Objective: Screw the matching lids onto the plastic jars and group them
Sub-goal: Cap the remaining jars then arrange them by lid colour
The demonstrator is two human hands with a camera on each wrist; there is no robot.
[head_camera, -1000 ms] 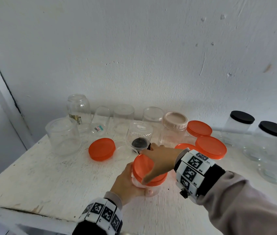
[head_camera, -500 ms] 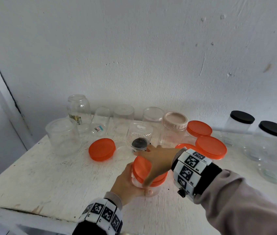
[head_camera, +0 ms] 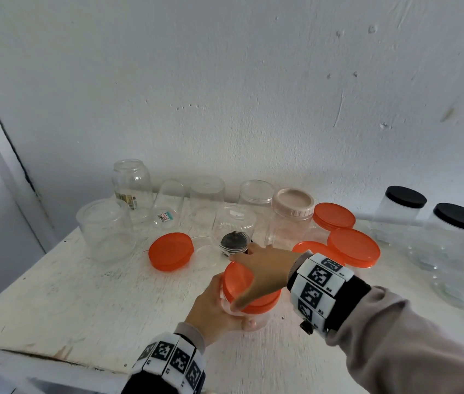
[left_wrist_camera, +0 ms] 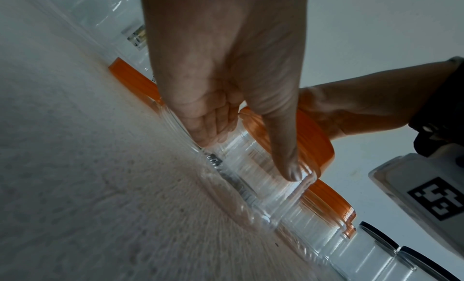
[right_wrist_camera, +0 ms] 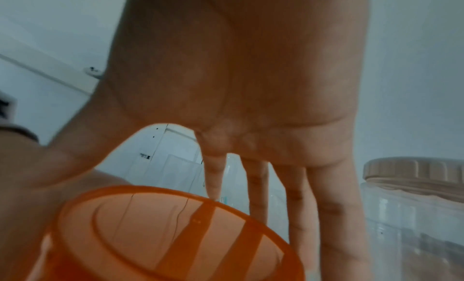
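A clear plastic jar [head_camera: 256, 319] stands near the front middle of the white table [head_camera: 54, 294]. My left hand [head_camera: 213, 305] grips its side from the left, with fingers and thumb wrapped round the clear wall [left_wrist_camera: 251, 166]. An orange lid [head_camera: 237, 280] sits on the jar's mouth. My right hand [head_camera: 264, 265] lies over the lid from above. Its thumb is at the near rim and its fingers reach down past the far rim [right_wrist_camera: 251, 186], so it holds the lid [right_wrist_camera: 175, 235]. The hand hides much of the lid's top in the head view.
A loose orange lid [head_camera: 171, 251] lies left of the hands. Upturned clear jars [head_camera: 105, 228] line the back, one over a black lid [head_camera: 233, 241]. A beige-lidded jar [head_camera: 293, 206] and orange-lidded jars [head_camera: 353, 247] stand just behind. Black-lidded jars [head_camera: 405, 196] stand at the right.
My right hand has turned on the orange lid, its fingers swinging to the left. The left hand and the jar have stayed where they were.
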